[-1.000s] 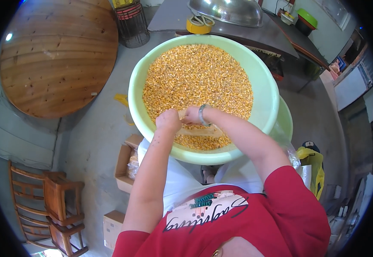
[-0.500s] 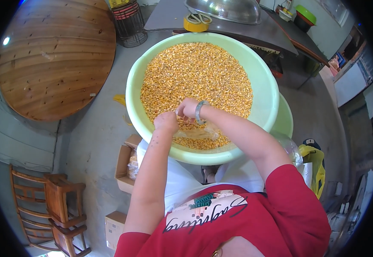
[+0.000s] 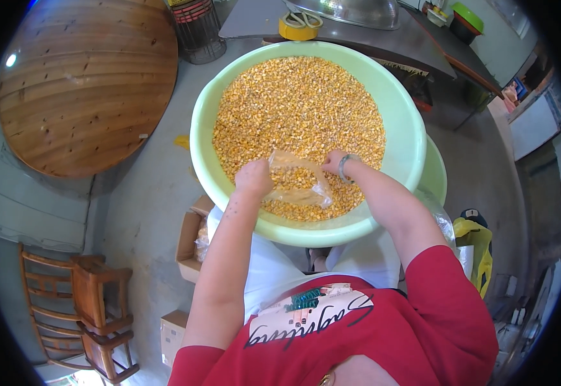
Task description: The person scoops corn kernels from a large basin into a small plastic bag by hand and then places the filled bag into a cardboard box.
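Observation:
A clear plastic bag (image 3: pixel 296 195) lies spread over the corn kernels (image 3: pixel 296 106) in a large pale green basin (image 3: pixel 204 138). My left hand (image 3: pixel 253 178) is closed in a fist on the bag's left end. At the opposite end, the bent fingers of my right hand (image 3: pixel 336 162) pinch the bag's edge close above the kernels; the fingertips are partly hidden. Loose yellow kernels show through the thin film. A grey bangle circles my right wrist.
Beyond the basin, scissors (image 3: pixel 304 19) rest on a yellow tape roll (image 3: pixel 298 30) by a dark table with a metal bowl (image 3: pixel 351 11). Left are a round wooden tabletop (image 3: pixel 87 90), a cardboard box (image 3: pixel 187 248) and wooden chairs (image 3: pixel 97 289). A yellow bag (image 3: pixel 483 251) is at right.
My right hand has moved right, away from my left hand, and the bag is now spread wider between them. The left hand has stayed nearly in place.

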The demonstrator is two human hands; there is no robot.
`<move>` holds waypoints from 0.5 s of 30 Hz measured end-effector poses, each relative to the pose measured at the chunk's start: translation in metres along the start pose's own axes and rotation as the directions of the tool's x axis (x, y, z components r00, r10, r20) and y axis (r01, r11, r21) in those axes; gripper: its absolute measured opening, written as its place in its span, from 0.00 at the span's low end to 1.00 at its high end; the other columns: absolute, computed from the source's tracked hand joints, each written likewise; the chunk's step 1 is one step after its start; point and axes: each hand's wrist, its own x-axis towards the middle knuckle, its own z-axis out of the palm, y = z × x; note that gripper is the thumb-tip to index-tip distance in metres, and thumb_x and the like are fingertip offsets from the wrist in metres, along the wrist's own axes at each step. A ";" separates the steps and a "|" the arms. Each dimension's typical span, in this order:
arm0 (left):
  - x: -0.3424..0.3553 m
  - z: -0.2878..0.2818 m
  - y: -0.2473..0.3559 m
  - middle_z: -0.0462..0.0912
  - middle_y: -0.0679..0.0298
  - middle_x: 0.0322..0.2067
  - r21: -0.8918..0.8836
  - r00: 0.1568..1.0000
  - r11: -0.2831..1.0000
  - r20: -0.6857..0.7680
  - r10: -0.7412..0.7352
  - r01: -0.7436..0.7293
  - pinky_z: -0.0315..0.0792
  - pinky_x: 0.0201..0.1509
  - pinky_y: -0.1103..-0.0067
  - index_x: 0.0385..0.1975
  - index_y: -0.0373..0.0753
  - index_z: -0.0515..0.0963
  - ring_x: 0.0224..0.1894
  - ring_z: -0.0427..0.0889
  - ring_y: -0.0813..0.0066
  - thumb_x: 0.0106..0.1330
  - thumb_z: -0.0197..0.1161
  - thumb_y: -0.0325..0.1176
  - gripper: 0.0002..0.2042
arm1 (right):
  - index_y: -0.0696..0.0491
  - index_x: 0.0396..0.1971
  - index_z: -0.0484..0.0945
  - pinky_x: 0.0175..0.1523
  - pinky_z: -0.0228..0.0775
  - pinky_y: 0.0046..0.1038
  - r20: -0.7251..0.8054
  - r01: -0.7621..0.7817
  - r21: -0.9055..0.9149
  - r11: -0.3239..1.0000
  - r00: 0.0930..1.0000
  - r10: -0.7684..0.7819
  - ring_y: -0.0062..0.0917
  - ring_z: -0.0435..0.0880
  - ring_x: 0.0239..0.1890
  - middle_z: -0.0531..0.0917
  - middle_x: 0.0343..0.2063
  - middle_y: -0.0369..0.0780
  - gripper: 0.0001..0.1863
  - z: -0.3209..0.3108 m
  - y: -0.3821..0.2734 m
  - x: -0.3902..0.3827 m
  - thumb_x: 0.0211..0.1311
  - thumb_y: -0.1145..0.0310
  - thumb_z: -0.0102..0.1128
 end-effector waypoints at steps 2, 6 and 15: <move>0.000 -0.002 0.002 0.77 0.54 0.36 -0.001 1.000 1.000 0.018 -0.008 0.008 0.70 0.46 0.69 0.32 0.37 0.75 0.42 0.76 0.59 0.46 0.60 0.32 0.13 | 0.54 0.35 0.79 0.39 0.72 0.31 -0.007 -0.024 0.006 1.000 1.000 0.024 0.34 0.81 0.34 0.81 0.33 0.42 0.21 0.005 -0.019 -0.002 0.49 0.52 0.54; -0.004 -0.010 0.011 0.79 0.55 0.35 0.039 0.999 0.999 0.043 0.015 -0.016 0.72 0.43 0.70 0.32 0.38 0.76 0.40 0.78 0.60 0.48 0.57 0.30 0.10 | 0.54 0.35 0.79 0.40 0.72 0.30 0.067 -0.087 0.126 0.988 0.995 0.079 0.32 0.81 0.36 0.80 0.36 0.46 0.21 0.010 -0.019 -0.001 0.49 0.52 0.55; 0.000 -0.004 0.005 0.78 0.55 0.36 0.018 0.996 1.000 0.094 0.004 -0.006 0.70 0.46 0.69 0.33 0.38 0.75 0.42 0.76 0.61 0.47 0.58 0.32 0.12 | 0.55 0.21 0.75 0.15 0.60 0.26 0.223 -0.266 0.486 0.833 0.959 0.176 0.24 0.69 0.14 0.73 0.15 0.37 0.08 0.008 -0.032 -0.012 0.52 0.66 0.57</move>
